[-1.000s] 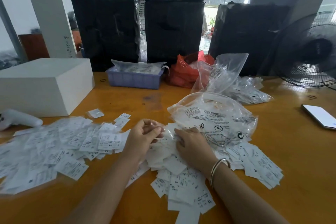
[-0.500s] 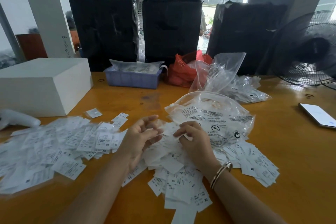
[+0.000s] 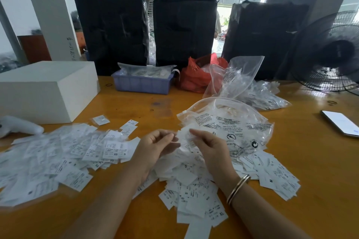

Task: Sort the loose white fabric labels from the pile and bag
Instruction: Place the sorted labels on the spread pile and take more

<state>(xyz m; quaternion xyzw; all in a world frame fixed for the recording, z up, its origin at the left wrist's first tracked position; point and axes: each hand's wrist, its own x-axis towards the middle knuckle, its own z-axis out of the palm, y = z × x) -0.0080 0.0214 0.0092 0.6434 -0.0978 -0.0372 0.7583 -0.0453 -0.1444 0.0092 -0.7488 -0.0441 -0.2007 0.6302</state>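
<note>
Left hand hovers half-curled and seemingly empty, right hand pinches a thin white fabric label lifted between them, above the loose white label pile; just beyond, the clear printed plastic bag could snag; slippery labels may slide off the orange bench.

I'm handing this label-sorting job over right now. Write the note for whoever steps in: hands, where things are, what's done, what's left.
Left hand: raised over the middle pile, fingers loosely curled; whether it holds a label is unclear.
Right hand: pinching a white label at the mouth of the clear printed bag.
Things: spread labels on the left of the table, unsorted pile under the hands.
Done: many labels laid out left.
Left: the middle pile and the bag's contents.
</note>
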